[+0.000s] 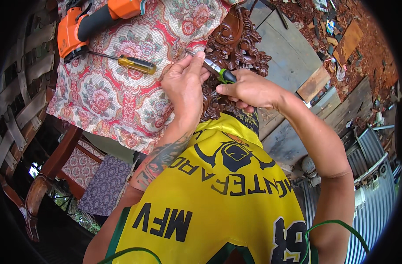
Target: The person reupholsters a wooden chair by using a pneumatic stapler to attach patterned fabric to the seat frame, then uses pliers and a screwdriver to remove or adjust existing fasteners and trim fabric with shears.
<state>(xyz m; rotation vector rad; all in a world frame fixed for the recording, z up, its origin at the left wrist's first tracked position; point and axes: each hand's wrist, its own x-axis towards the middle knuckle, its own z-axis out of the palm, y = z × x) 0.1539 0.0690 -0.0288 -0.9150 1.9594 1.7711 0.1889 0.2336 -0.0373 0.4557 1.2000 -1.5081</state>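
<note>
My right hand (253,89) is closed around the green-and-black handle of a metal-headed hand tool, which looks like pliers (212,67). Its metal end points up and left, toward the edge of a red-and-cream floral fabric (135,103). At that edge my left hand (185,79) is closed, thumb and fingers bent together beside the tool's metal end; what they pinch is hidden. Carved dark brown wood (236,42) runs along the fabric's right side, partly behind both hands. On the fabric lies a screwdriver (137,64) with a clear yellow handle.
An orange-and-black power tool (88,26) rests on the fabric at the upper left. Webbing straps (31,112) on a wooden frame stand at far left, above a curved wooden armrest (38,193). Grey boards (280,48), debris-strewn red soil and corrugated metal sheets (372,211) lie to the right.
</note>
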